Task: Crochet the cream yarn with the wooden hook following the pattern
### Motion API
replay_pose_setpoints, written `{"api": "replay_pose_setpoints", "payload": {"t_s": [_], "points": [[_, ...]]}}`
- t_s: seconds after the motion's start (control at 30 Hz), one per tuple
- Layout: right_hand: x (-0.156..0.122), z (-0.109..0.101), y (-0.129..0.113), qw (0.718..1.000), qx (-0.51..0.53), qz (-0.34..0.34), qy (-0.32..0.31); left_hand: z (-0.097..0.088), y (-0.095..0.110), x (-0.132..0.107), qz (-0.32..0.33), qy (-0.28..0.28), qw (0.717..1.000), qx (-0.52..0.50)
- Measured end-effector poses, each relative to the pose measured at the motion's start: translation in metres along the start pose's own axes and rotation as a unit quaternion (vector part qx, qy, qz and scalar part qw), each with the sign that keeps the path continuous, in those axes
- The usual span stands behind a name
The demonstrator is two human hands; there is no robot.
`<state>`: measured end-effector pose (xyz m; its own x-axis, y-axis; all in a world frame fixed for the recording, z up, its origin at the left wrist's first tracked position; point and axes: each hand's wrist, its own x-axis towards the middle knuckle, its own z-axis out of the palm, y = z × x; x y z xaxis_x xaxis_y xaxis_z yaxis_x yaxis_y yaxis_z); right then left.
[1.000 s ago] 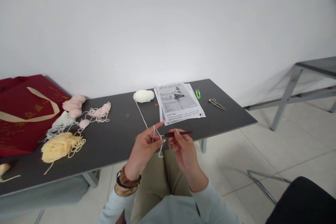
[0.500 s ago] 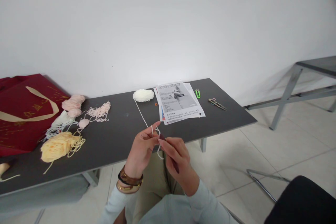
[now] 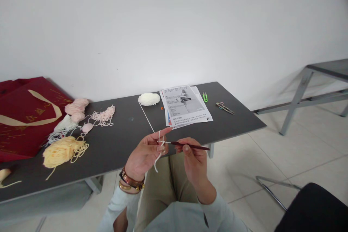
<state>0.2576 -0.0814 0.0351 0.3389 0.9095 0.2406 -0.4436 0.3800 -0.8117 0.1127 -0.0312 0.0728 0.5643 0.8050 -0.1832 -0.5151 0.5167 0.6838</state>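
Observation:
My left hand (image 3: 146,152) pinches white yarn (image 3: 158,161) between thumb and fingers, with its index finger stretched out and the strand looped over it. A short tail hangs below the pinch. In my right hand (image 3: 196,159) is a crochet hook (image 3: 191,146) with a dark red handle, lying almost level. Its thin metal tip reaches left into the yarn at my left fingers; the exact loop is too small to make out. From there the strand runs up to a white yarn ball (image 3: 149,99) on the dark table (image 3: 122,145).
Printed sheets (image 3: 187,110) lie behind my hands, with green thread snips (image 3: 204,96) and scissors (image 3: 225,108) to their right. Pink yarn (image 3: 77,107), yellow yarn (image 3: 61,152) and a red bag (image 3: 24,119) occupy the left. A black chair (image 3: 312,210) stands at lower right.
My right hand has moved right, away from the left fingers, and the hook has swung from steeply tilted to nearly level. The yarn tail has shifted left with my left hand's turn.

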Motion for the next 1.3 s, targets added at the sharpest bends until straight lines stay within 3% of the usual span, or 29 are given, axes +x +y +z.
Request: {"api": "replay_pose_setpoints", "payload": {"t_s": [0.4, 0.73, 0.87, 1.1, 1.2, 1.3], "points": [[0.007, -0.001, -0.007, 0.998, 0.052, 0.030, 0.027, -0.004, 0.002, -0.001, 0.000, -0.038, 0.999, 0.003], [0.013, -0.007, -0.009, 0.999, 0.036, 0.016, -0.029, -0.007, 0.000, -0.002, -0.027, -0.047, 0.998, -0.021], [0.015, -0.006, -0.009, 0.996, 0.075, 0.057, -0.009, -0.011, -0.001, -0.002, -0.024, -0.050, 0.998, -0.022], [0.013, -0.004, -0.002, 0.963, 0.175, 0.202, 0.034, -0.008, -0.003, 0.002, 0.081, 0.050, 0.984, 0.148], [0.013, -0.002, -0.001, 0.958, 0.177, 0.219, 0.048, -0.005, -0.007, 0.000, 0.077, 0.072, 0.969, 0.223], [0.014, 0.001, -0.001, 0.963, 0.160, 0.207, 0.060, -0.003, -0.013, -0.001, 0.063, 0.076, 0.968, 0.232]]}}
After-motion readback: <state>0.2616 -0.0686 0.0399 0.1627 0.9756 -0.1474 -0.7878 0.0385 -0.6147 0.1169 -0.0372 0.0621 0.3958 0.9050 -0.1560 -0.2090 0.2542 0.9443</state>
